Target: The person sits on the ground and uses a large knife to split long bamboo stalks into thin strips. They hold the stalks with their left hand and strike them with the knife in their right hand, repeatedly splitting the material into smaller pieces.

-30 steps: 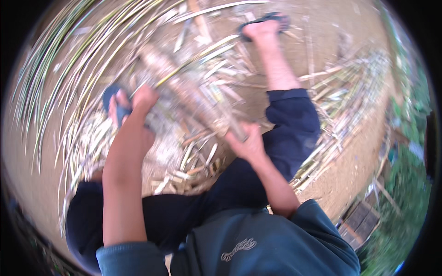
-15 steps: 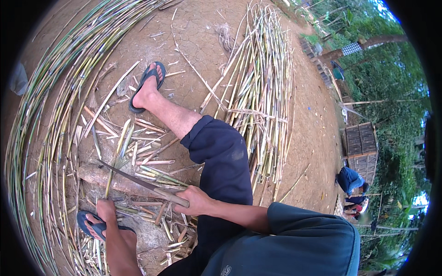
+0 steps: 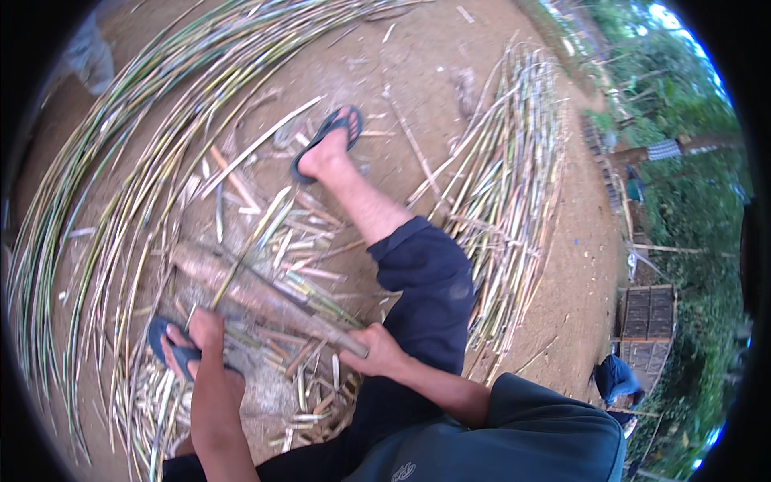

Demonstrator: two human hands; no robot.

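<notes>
My right hand [image 3: 375,350] is closed round the wooden handle of a machete [image 3: 328,326]. Its long dark blade, blurred here, stretches up and left over a short thick log [image 3: 201,269] lying on the ground. My left hand [image 3: 206,328] grips a thin yellow-green cane stalk [image 3: 228,279]. That stalk passes across the log, near the blade, and its far end rests above cut pieces. Whether blade and stalk touch, I cannot tell. Split and chopped cane pieces [image 3: 313,271] lie round the log.
My sandalled feet stand either side of the log, the left sandal [image 3: 161,337] close to my left hand. Long loose stalks [image 3: 104,217] curve along the left. A tied cane bundle [image 3: 514,185] lies on the right. Farther right, a person [image 3: 617,379] bends near a woven hut [image 3: 649,313].
The view has shifted, so everything sits farther right in the picture. Both hands keep their grips on the machete and the stalk, and the blade still lies across the log area.
</notes>
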